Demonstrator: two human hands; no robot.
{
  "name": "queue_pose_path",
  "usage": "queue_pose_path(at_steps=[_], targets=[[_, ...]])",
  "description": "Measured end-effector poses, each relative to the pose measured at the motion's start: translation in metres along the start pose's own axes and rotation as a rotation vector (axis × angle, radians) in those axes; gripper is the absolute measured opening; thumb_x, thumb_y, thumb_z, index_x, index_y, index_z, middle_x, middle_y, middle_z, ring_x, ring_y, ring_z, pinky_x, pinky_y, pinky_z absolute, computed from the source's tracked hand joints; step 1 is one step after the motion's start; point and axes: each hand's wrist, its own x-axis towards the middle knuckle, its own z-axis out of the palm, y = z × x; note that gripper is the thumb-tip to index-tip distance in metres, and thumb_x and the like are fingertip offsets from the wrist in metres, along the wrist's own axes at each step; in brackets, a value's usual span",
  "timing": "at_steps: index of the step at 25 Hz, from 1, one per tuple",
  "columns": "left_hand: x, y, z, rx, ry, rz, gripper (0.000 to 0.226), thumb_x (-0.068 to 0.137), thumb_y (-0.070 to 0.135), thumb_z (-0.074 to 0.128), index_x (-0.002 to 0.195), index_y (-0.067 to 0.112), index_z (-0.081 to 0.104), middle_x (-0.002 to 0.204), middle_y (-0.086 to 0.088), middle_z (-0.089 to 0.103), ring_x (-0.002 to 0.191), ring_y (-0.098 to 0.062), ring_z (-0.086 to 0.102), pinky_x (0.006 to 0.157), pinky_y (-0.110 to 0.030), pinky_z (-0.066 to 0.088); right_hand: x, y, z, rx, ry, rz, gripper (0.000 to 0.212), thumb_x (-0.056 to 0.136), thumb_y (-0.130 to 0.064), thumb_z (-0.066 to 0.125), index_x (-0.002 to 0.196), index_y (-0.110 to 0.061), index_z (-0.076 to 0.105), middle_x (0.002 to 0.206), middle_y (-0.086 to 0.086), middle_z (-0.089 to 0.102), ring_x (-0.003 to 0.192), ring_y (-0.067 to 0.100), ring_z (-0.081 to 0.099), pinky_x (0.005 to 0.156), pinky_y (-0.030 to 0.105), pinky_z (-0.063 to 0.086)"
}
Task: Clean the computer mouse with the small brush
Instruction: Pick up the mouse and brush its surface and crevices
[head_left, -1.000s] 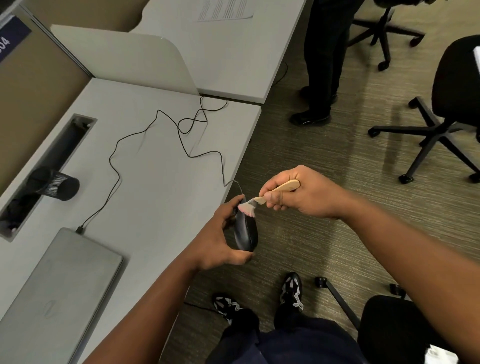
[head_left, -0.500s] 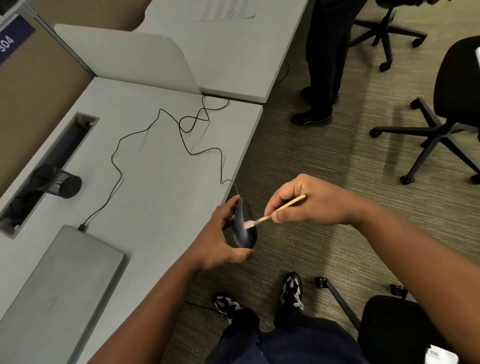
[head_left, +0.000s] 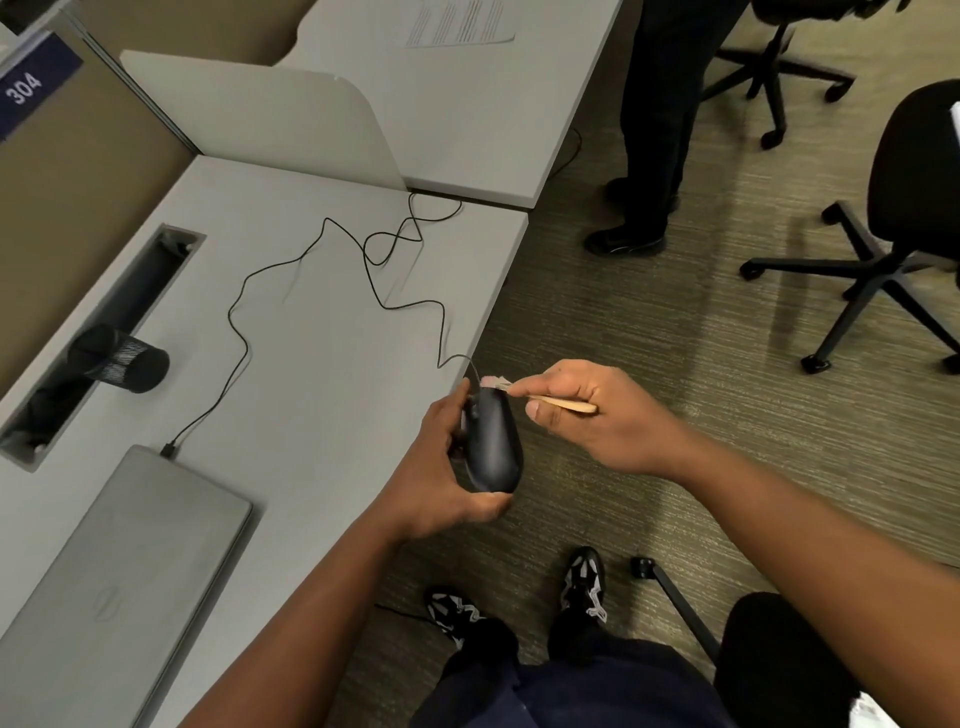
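Brushing underway — my left hand (head_left: 441, 467) clasps the mouse (head_left: 491, 447); right hand (head_left: 592, 410) pinches the brush (head_left: 550, 400), bristles at its cord end. Next, I judge: sweep along the body.

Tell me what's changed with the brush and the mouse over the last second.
The right hand swept the small brush down the mouse to its middle, then back up; its bristles are now at the cable end again. The brush handle has swung from pointing up-right to slightly down-right. The left hand kept its grip on the mouse, off the desk edge; the laptop didn't move.
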Motion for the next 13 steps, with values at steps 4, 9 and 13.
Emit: queue_pose_path(at_steps=[4,9,13], targets=[[-0.0019,0.0027,0.0036,-0.023,0.058,0.047,0.147,0.058,0.047,0.096,0.172,0.046,0.003,0.155,0.033,0.034,0.130,-0.001,0.056,0.096,-0.018,0.057,-0.0026,0.0016,0.0081,-0.032,-0.008,-0.030,0.028,0.101,-0.021,0.068,0.129,-0.022,0.073,0.108,-0.014,0.066,0.104,-0.004,0.061,0.089,0.010,0.043],[-0.0057,0.0097,0.0056,-0.019,0.125,0.107,0.145,0.060,0.045,0.096,0.158,0.068,-0.008,0.146,0.050,0.033,0.125,0.005,0.057,0.090,-0.010,0.053,-0.0054,0.0048,0.0062,0.137,0.075,0.017,0.017,0.096,-0.031,0.073,0.112,-0.033,0.078,0.100,-0.011,0.072,0.092,0.008,0.069,0.076,0.028,0.055],[-0.0072,0.0073,0.0063,0.017,0.152,0.127,0.153,0.060,0.044,0.098,0.156,0.071,-0.018,0.148,0.050,0.032,0.122,0.002,0.059,0.090,-0.006,0.049,-0.0005,0.0029,0.0006,0.365,0.204,0.087,0.021,0.092,-0.016,0.071,0.110,-0.026,0.070,0.090,0.013,0.073,0.079,0.041,0.067,0.067,0.053,0.056]])
